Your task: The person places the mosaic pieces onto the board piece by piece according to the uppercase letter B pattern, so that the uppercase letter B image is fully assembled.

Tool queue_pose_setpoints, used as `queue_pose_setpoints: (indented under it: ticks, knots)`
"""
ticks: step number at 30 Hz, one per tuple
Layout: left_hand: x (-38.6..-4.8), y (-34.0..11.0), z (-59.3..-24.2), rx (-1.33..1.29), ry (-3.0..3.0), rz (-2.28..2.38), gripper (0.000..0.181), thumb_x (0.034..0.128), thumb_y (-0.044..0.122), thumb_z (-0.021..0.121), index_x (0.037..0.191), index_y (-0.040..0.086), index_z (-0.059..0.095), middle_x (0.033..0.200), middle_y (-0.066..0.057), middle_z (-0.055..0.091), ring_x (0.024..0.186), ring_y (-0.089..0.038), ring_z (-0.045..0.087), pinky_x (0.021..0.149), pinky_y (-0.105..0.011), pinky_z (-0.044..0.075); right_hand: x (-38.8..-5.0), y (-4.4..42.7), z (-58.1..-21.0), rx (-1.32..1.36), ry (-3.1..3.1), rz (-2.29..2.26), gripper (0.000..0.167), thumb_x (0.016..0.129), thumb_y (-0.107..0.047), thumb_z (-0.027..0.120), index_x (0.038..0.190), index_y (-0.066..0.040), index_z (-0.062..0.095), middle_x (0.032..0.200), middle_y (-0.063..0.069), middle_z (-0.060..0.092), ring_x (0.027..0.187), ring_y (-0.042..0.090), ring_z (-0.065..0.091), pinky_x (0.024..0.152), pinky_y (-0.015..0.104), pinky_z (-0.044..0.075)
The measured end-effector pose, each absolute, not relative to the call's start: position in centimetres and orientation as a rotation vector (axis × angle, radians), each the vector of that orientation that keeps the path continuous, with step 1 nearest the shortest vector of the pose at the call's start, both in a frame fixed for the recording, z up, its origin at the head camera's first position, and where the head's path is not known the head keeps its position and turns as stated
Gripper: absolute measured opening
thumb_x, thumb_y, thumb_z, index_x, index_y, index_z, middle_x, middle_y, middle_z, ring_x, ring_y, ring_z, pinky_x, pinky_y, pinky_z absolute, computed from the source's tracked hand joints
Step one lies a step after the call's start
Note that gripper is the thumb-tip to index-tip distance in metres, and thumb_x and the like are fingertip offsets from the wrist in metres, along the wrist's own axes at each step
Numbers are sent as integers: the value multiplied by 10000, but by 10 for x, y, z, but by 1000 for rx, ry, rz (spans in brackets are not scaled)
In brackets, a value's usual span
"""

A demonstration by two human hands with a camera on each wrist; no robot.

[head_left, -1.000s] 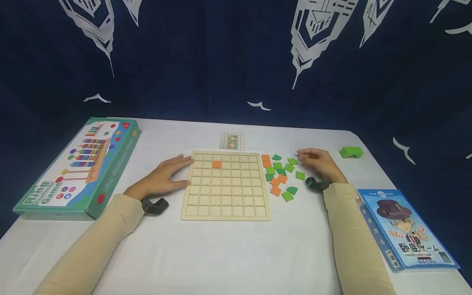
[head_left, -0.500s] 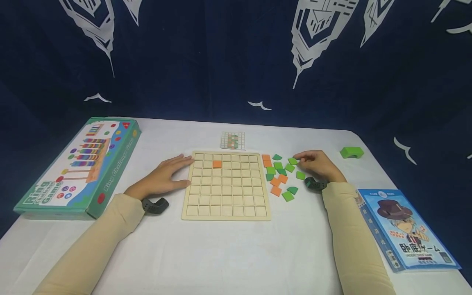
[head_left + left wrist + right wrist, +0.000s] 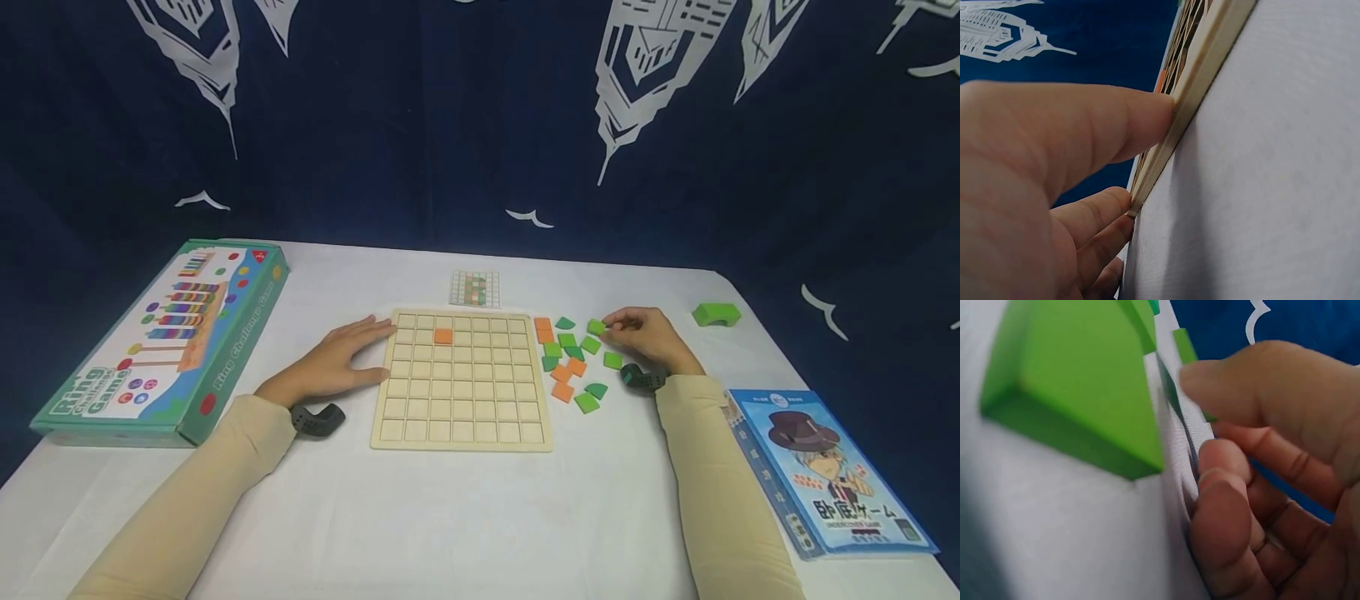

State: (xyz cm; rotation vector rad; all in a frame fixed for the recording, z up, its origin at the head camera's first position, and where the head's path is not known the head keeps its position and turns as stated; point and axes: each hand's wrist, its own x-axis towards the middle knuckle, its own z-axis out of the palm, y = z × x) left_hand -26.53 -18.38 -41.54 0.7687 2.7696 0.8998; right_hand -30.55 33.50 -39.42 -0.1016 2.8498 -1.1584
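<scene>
A pale wooden grid board [image 3: 461,408] lies mid-table with one orange square tile [image 3: 443,336] in an upper cell. My left hand [image 3: 333,362] rests against its left edge, thumb and fingers extended; the left wrist view shows the thumb [image 3: 1129,119] touching the board's side [image 3: 1200,81]. Right of the board, my right hand [image 3: 648,337] pinches a green square tile [image 3: 596,327] between thumb and forefinger. In the right wrist view, this tile [image 3: 1184,345] is partly behind the thumb, and the other fingers are curled. Loose orange, green and dark green tiles [image 3: 562,391] lie between that hand and the board.
Behind the board lies a small pattern card [image 3: 475,288]. A large game box [image 3: 165,333] stands at left, a blue box [image 3: 832,475] at right. A green arched block [image 3: 716,314] sits at the back right. Dark blue cloth [image 3: 420,125] hangs behind.
My right hand has moved slightly left to the green square tile and now pinches it; the tile has turned a little. The left hand stays against the board.
</scene>
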Motion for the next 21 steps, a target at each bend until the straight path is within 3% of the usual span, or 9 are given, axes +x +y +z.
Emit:
queue_pose_setpoints:
  ticks: [11,21]
  knots:
    - [-266,-184,-415,760,2768,902,762,1006,329,716,1658,63,426,1747,-182,328,1647,-435,160,1298,-697,97,-303,326,-381,-217,2798,-1258,372,976,-49,753,1289,129,656,1120,263,767,775,87,695,686,204,591]
    - [-264,-184,-414,745,2767,903,768,1003,325,721,1660,63,423,1751,-184,318,1647,-436,158,1296,-701,99,-303,305,-365,-262,2729,-1329,377,978,-34,736,1312,115,645,1052,212,801,720,105,690,684,221,595]
